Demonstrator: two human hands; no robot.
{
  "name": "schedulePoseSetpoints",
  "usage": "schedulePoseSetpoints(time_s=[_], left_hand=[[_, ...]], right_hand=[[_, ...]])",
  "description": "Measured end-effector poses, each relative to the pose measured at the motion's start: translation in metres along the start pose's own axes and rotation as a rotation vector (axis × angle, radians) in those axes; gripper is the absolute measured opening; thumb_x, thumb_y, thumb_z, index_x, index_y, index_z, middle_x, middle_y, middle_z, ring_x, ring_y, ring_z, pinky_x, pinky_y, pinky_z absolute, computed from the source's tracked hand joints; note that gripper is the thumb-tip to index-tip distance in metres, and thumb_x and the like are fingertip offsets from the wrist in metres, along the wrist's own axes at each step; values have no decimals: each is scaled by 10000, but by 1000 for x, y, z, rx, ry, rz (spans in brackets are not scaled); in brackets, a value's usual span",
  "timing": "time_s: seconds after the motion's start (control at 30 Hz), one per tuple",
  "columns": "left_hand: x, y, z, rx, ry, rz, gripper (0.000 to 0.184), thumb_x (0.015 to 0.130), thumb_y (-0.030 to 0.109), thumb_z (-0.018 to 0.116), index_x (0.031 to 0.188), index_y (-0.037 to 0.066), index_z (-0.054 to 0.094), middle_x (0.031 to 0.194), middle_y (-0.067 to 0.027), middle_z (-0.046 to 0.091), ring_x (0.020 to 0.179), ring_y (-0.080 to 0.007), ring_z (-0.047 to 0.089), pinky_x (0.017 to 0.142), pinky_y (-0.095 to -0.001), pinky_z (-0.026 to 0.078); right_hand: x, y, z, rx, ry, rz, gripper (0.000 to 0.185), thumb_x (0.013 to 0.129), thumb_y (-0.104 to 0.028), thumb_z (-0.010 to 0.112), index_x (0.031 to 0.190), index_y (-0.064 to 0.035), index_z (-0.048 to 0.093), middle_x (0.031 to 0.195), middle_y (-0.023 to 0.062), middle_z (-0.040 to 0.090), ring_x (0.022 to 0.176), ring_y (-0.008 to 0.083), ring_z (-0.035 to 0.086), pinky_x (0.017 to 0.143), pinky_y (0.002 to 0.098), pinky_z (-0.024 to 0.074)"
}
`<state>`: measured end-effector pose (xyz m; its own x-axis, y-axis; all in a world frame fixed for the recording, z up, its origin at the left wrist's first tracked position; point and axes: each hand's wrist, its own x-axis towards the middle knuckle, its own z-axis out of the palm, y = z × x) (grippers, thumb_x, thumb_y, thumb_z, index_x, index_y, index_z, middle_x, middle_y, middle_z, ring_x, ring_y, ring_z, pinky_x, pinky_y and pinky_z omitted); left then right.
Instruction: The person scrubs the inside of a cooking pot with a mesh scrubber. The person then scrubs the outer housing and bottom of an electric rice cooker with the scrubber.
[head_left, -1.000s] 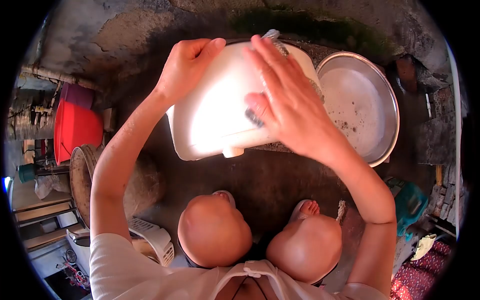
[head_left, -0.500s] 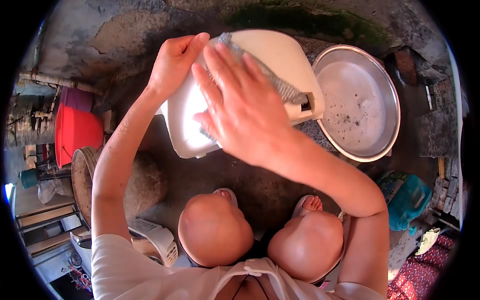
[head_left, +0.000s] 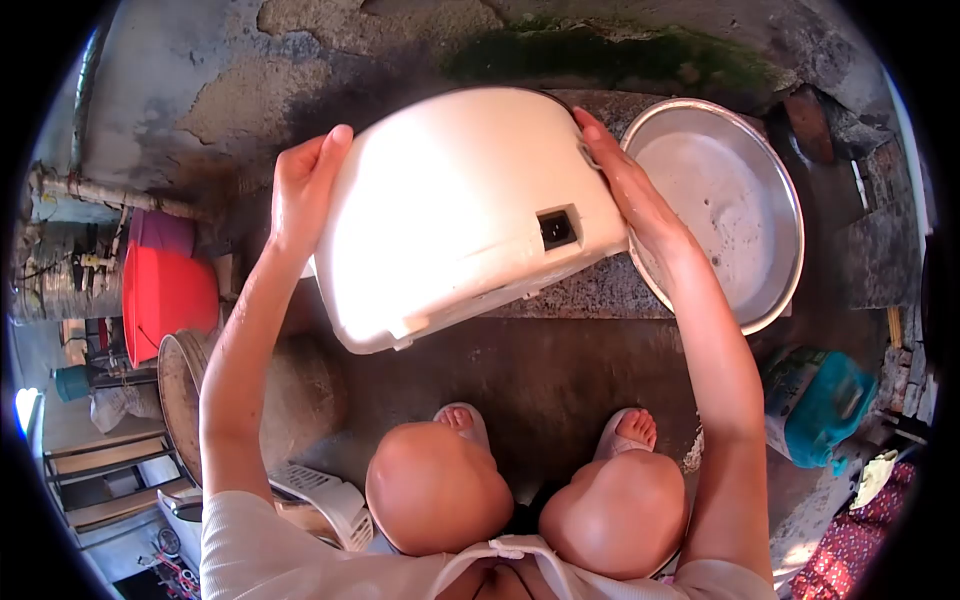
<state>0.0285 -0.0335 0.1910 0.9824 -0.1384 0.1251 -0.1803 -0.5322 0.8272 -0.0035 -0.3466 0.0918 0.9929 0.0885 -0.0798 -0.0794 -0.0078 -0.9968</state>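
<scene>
A white rice cooker point(head_left: 450, 200) is tilted in front of me, a dark power socket point(head_left: 556, 230) showing near its lower right corner. My left hand point(head_left: 308, 190) is closed on its left side, thumb up along the edge. On the opposite side my right hand point(head_left: 630, 190) presses along the edge, its inner fingers partly hidden behind the body. Between them the two hands hold the cooker above the floor and slab. The grey cloth does not show now.
A metal basin point(head_left: 715, 210) of cloudy, sudsy water stands on a stone slab point(head_left: 560, 300) at right. A red bucket point(head_left: 170, 300) and a large round container point(head_left: 180, 390) are at left. A teal jug point(head_left: 820, 405) lies right of my knees. Behind is a stained wall point(head_left: 380, 60).
My right hand has moved from wiping across the cooker with a grey cloth to its right side. The cooker has come nearer and turned, and the cloth has gone from sight.
</scene>
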Motion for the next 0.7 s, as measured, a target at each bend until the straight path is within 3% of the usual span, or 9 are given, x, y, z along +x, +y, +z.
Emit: schedulePoseSetpoints(time_s=[0.1,0.23,0.27,0.37,0.4,0.5,0.53,0.63,0.7], left_hand=[[-9,-2,0,-83,60,7,453,924,428,528,718,33,611,589,72,502,517,-5,397,466,-194,301],[-11,-29,3,-234,212,78,430,928,399,534,710,36,607,593,73,501,523,-5,384,477,-193,292],[-10,-33,4,-229,232,90,426,932,395,529,718,35,607,599,71,501,526,-5,382,477,-193,288],[-4,-24,1,-49,155,105,439,952,400,479,792,13,610,624,44,524,556,-34,432,506,-216,348],[4,-8,2,36,98,121,444,952,406,473,810,7,609,629,36,531,566,-43,448,520,-225,367],[30,28,5,129,-115,39,472,943,433,471,862,-7,619,629,4,544,595,-75,497,581,-256,427],[43,17,7,192,-60,29,497,926,461,490,850,-11,629,633,-12,560,606,-77,516,596,-251,435],[49,16,15,172,23,49,527,917,488,491,842,-14,636,642,-26,582,609,-83,534,609,-254,447],[51,21,19,175,13,24,533,913,501,490,841,-5,642,652,-27,597,610,-78,543,614,-259,452]], right_hand=[[14,-33,8,-314,7,-215,726,935,-579,279,1439,-60,227,1497,161,193,1396,283,151,1120,348,154],[35,-55,12,-472,58,-446,606,949,-494,379,1419,-118,313,1472,123,265,1363,257,253,1091,314,228],[46,-53,13,-465,61,-534,533,963,-423,391,1390,-108,349,1449,118,316,1313,259,345,1060,307,283],[72,-53,8,-497,-75,-460,534,975,-466,278,1440,-205,261,1498,107,220,1387,302,191,1124,480,10],[83,-55,8,-520,-72,-460,531,973,-409,342,1431,-146,281,1493,157,205,1388,301,188,1116,481,122],[88,-55,11,-263,-158,-297,458,969,-352,397,1342,-86,387,1400,103,404,1214,255,460,1002,311,356],[71,-65,17,-369,-106,-336,400,968,-293,390,1303,-74,408,1355,116,459,1118,241,535,955,318,397],[24,-68,32,-539,85,-470,455,953,-292,402,1328,-35,385,1359,175,436,1211,327,470,1021,377,346],[4,-63,38,-559,251,-548,382,922,-196,422,1269,-37,433,1261,156,526,1102,322,541,964,380,394]])
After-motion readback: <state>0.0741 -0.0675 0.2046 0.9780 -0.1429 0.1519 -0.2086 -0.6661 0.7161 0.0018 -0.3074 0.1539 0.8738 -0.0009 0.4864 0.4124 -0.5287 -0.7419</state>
